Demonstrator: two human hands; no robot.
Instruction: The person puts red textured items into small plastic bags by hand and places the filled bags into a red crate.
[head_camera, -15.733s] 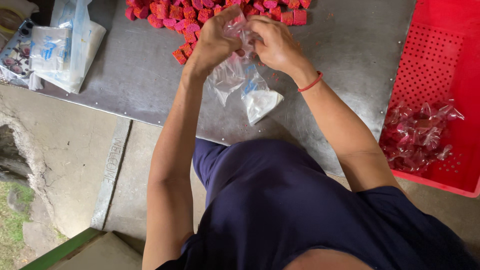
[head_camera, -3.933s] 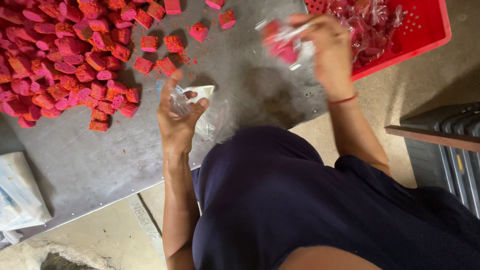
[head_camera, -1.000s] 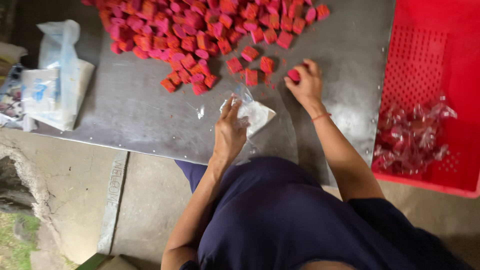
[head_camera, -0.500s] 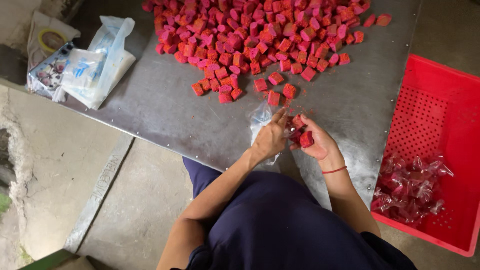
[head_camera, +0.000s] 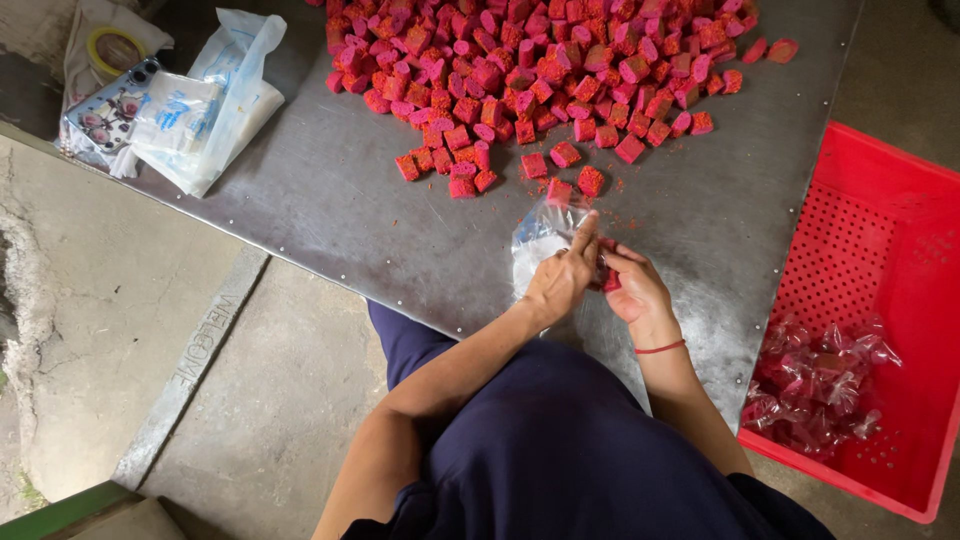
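Holding clear bag open, left hand is pinching its mouth; right hand, touching alongside, is gripping red cubes beside the opening.

Steel tabletop, riveted edge. On it: heap of red cubes at far side, stack of clear bags at left corner, crumbs scattered near the heap.

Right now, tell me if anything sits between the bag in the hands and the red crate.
Nothing visible does. The clear bag, held by the left hand and right hand, is separated from the red crate only by bare metal table.
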